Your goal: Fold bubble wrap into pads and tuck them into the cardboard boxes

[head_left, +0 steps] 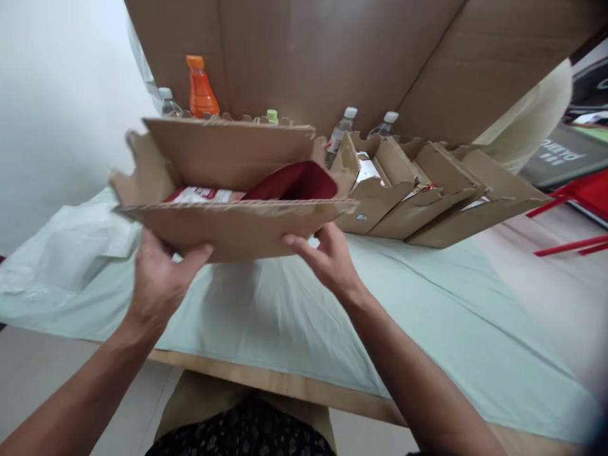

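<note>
Both of my hands hold up an open cardboard box (pixel 237 231) above the cloth-covered table. My left hand (pixel 164 272) grips its lower left part, thumb on the front wall and the other fingers out of sight beneath. On the lower right, my right hand (pixel 327 256) grips it in the same way. Inside the box lie a dark red curved item (pixel 297 182) and a white and red packet (pixel 204 194), both partly hidden by the front wall. A shadow falls on the cloth below the box.
Several open cardboard boxes (pixel 403 190) stand in a row at the right. Behind are an orange bottle (pixel 202 88) and clear bottles (pixel 339 133) against a large cardboard panel (pixel 313 57). Crumpled plastic (pixel 71 247) lies left on the pale green cloth (pixel 285 316). A red stool (pixel 579 196) stands far right.
</note>
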`<state>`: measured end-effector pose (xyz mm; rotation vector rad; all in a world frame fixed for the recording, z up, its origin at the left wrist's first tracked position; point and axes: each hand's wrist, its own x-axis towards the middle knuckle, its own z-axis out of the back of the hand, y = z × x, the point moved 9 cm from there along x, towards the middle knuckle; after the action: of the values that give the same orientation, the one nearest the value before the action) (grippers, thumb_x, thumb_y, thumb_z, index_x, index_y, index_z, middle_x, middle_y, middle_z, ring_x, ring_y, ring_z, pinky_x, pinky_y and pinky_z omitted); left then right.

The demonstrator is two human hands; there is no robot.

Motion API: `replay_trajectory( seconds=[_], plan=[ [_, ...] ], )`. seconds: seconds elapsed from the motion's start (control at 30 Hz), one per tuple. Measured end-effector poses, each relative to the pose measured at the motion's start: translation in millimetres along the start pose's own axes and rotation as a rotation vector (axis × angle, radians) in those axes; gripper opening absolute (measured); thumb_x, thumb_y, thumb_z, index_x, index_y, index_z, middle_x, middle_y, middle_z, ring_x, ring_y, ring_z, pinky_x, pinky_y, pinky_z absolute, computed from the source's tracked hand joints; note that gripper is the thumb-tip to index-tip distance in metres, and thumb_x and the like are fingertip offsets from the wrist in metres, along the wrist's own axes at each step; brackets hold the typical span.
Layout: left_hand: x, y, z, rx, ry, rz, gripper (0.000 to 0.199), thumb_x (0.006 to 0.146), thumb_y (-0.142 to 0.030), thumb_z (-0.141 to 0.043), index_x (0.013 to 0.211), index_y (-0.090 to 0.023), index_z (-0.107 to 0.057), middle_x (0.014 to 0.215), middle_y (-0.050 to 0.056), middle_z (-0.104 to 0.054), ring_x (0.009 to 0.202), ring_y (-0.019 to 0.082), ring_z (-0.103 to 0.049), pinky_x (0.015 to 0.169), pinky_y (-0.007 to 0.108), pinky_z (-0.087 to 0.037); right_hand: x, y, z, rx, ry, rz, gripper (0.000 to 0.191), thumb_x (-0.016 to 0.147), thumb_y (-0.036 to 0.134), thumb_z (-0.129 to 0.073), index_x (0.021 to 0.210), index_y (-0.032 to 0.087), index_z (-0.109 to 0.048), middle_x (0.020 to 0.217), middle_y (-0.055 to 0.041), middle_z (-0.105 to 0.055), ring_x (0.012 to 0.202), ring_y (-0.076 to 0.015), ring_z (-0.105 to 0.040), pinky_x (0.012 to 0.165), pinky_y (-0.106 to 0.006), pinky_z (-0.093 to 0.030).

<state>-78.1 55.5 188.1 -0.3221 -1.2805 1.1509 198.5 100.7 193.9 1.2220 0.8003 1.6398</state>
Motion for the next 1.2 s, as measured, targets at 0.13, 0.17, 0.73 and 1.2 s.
replay_trajectory(
  seconds=[0.13, 0.17, 0.73, 1.2],
  plan=[
    [-11, -28, -51.2, -0.161, 0.023, 0.039, 0.065, 0.086, -0.033, -0.073, 0.145, -0.020, -0.048, 0.139, 0.016, -0.063, 0.130, 0.033, -0.062, 0.115, 0.055, -0.049, -37, -21, 62, -0.051, -0.183, -0.046, 0.039, 0.079, 0.058, -0.081, 0.097, 0.024, -0.070, 0.102, -0.0065, -0.076, 0.099, -0.0306, -0.069, 0.091, -0.049, -0.057],
    [-26, -36, -64.5, -0.144, 0.077, 0.031, 0.066, 0.087, -0.031, -0.073, 0.146, -0.019, -0.047, 0.140, 0.017, -0.062, 0.134, 0.034, -0.059, 0.118, 0.056, -0.047, -55, -27, 75, -0.078, -0.184, -0.076, 0.036, 0.079, 0.054, -0.082, 0.096, 0.024, -0.072, 0.101, -0.0066, -0.076, 0.098, -0.0317, -0.070, 0.089, -0.049, -0.058],
    [-80, -36, -54.2, -0.002, 0.037, 0.084, 0.080, 0.094, -0.024, -0.064, 0.164, -0.024, -0.025, 0.151, 0.016, -0.056, 0.145, 0.034, -0.050, 0.118, 0.055, -0.048, -29, -38, 53, 0.194, -0.030, -0.125, 0.049, 0.069, 0.051, -0.088, 0.107, 0.026, -0.072, 0.111, -0.0083, -0.078, 0.116, -0.0356, -0.069, 0.105, -0.054, -0.054],
    [-140, -64, -133.2, -0.195, 0.350, 0.105, 0.097, 0.088, -0.010, -0.055, 0.167, -0.035, -0.004, 0.177, 0.009, -0.005, 0.161, 0.038, -0.018, 0.125, 0.067, -0.033, 33, -90, 68, 0.153, -0.222, -0.022, 0.066, 0.091, 0.052, -0.059, 0.150, 0.025, -0.050, 0.163, -0.0051, -0.046, 0.152, -0.0243, -0.040, 0.128, -0.047, -0.029]
  ],
)
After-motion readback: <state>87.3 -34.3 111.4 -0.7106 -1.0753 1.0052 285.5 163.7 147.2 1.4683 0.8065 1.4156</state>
